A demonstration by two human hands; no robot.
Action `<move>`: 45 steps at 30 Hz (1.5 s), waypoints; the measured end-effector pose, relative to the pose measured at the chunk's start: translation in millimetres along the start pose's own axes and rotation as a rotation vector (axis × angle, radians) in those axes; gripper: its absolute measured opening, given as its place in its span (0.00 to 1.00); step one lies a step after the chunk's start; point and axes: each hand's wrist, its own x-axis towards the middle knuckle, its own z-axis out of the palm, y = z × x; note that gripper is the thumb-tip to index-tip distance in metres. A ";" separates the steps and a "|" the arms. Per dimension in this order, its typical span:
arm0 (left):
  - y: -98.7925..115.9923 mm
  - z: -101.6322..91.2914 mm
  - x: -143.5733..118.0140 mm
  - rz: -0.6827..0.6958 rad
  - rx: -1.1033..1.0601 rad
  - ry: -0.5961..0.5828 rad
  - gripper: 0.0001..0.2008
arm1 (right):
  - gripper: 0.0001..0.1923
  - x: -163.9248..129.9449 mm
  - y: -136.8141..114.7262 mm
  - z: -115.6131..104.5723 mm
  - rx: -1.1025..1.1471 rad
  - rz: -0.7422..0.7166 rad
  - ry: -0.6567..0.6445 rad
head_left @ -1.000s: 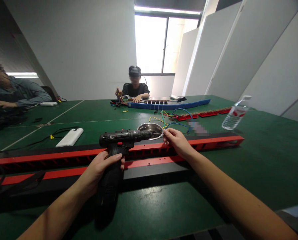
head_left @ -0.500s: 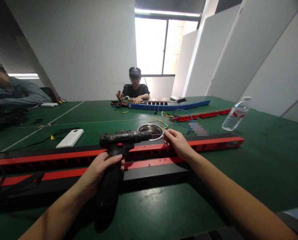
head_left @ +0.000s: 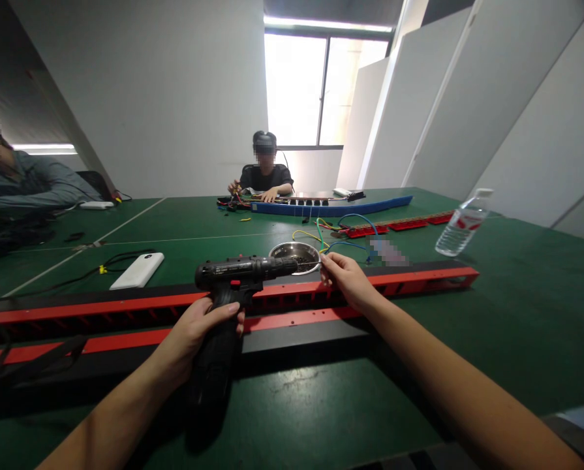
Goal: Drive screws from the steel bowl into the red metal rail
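Across the tabletop (head_left: 492,326) little differs from a second ago: our hands keep their places. We count one drill (head_left: 233,287), one bowl (head_left: 294,251), one bottle (head_left: 461,225). Our left hand (head_left: 198,329) is wrapped around the drill grip above the red rail (head_left: 409,277); our right hand (head_left: 348,281) pinches something tiny at the drill tip.

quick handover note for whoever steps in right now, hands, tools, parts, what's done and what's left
Left hand grips the cordless drill by its handle, nose pointing right, above the long red and black rail on the green table.
Right hand pinches something small at the drill's tip; too small to identify.
Metal bowl of small dark parts sits just behind the rail.
Done: drill in hand.
Left: the tip is not on the rail yet.
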 end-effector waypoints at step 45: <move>0.4 1.4 -1.8 -0.006 -0.022 -0.002 0.09 | 0.24 0.8 1.4 -2.2 -0.019 -0.016 -0.012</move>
